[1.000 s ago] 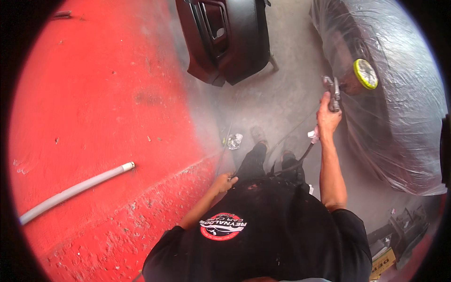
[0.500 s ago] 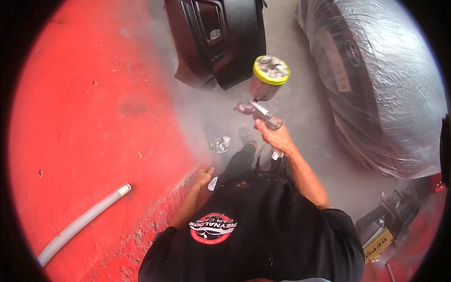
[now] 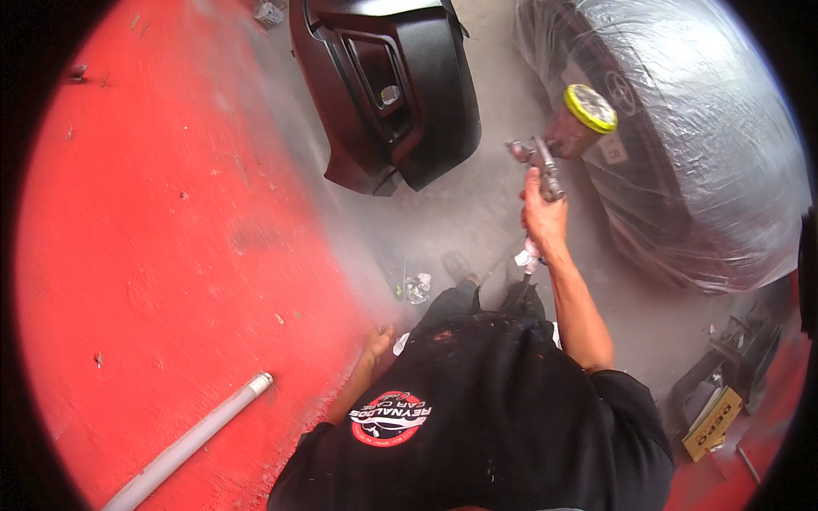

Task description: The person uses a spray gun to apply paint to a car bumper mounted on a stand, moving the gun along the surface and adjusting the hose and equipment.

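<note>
My right hand point(image 3: 544, 213) is closed around the grip of a metal paint spray gun point(image 3: 541, 160), held out ahead of me on the right. A dark cup point(image 3: 573, 134) with a bright yellow rim sits tilted on the gun. An air hose point(image 3: 530, 271) hangs from the grip, with something white wrapped near its upper end. Ahead, slightly left of the gun and apart from it, stands a glossy black plastic car body panel point(image 3: 447, 94), likely a bumper. My left hand point(image 3: 377, 342) is low beside the red wall, fingers curled; whatever they hold, if anything, is hidden.
A red wall point(image 3: 170, 255) runs along my left, with a grey pipe point(image 3: 196, 439) against it. A plastic-covered car point(image 3: 682, 128) stands close on the right. Crumpled litter point(image 3: 417, 288) lies near my feet. Behind right are dark parts point(image 3: 741, 349) and a yellow-brown box point(image 3: 714, 423).
My right hand has swung the spray gun to the right and farther from me, away from the black panel toward the covered car. The left hand stays low and curled.
</note>
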Action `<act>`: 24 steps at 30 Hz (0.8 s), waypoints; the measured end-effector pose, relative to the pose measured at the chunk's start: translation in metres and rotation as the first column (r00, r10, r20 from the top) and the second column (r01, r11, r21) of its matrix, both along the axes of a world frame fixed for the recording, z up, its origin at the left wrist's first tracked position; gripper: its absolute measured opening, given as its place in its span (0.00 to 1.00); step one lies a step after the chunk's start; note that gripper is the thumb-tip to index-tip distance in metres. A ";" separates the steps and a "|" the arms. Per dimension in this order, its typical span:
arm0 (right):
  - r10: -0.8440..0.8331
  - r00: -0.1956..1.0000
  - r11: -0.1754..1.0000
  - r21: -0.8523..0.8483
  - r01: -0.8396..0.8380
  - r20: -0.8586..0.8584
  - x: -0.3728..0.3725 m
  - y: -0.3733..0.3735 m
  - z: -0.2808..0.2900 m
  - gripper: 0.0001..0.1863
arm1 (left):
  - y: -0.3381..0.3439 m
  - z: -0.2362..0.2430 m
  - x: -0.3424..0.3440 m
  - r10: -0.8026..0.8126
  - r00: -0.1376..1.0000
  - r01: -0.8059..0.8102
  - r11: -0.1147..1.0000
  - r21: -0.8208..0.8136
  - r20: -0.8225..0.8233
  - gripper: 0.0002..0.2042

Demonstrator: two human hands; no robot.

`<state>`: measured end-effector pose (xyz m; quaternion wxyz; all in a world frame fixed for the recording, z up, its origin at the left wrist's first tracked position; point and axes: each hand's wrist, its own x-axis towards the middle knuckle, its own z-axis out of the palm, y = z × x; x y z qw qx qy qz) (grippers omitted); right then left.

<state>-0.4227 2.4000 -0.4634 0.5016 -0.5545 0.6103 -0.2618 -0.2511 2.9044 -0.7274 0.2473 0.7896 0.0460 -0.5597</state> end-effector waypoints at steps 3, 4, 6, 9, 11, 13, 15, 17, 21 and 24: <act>0.141 0.974 0.969 0.177 -0.173 0.177 0.018 0.017 0.031 0.37 | -0.011 0.016 0.008 0.020 1.000 -0.020 1.000 0.024 0.006 0.20; 0.173 0.954 0.956 0.191 -0.222 0.244 0.021 0.018 0.037 0.37 | -0.021 0.027 0.010 0.038 0.999 -0.039 0.999 0.013 0.011 0.20; 0.221 0.905 0.933 0.191 -0.305 0.365 0.022 0.015 0.046 0.38 | -0.042 0.043 0.016 0.080 0.997 -0.080 0.997 -0.014 0.019 0.20; 0.262 0.852 0.921 0.146 -0.361 0.454 0.027 0.002 0.060 0.35 | -0.047 0.042 0.027 0.121 0.993 -0.120 0.993 -0.020 0.006 0.20; 0.175 0.936 0.959 0.163 -0.233 0.305 0.031 -0.010 0.056 0.34 | -0.047 0.035 0.034 0.137 0.991 -0.137 0.990 -0.033 -0.009 0.21; 0.087 0.982 0.986 0.123 -0.108 0.169 0.031 -0.026 0.044 0.33 | -0.050 0.032 0.038 0.145 0.989 -0.145 0.989 -0.037 -0.018 0.22; -0.023 1.000 1.000 -0.017 0.022 -0.022 0.024 -0.047 0.028 0.33 | -0.059 0.039 0.039 0.146 0.989 -0.146 0.989 -0.035 -0.015 0.22; -0.136 0.983 0.981 -0.156 0.116 -0.122 0.024 -0.050 0.022 0.33 | -0.065 0.048 0.039 0.143 0.990 -0.143 0.990 -0.016 0.008 0.22; -0.152 0.976 0.962 -0.248 0.110 -0.158 0.035 -0.033 0.034 0.37 | -0.044 0.035 0.041 0.155 0.988 -0.155 0.988 0.011 -0.001 0.22; -0.024 0.972 0.992 -0.125 -0.005 -0.232 0.049 0.002 0.030 0.38 | -0.034 0.019 0.032 0.189 0.982 -0.189 0.982 -0.028 0.006 0.21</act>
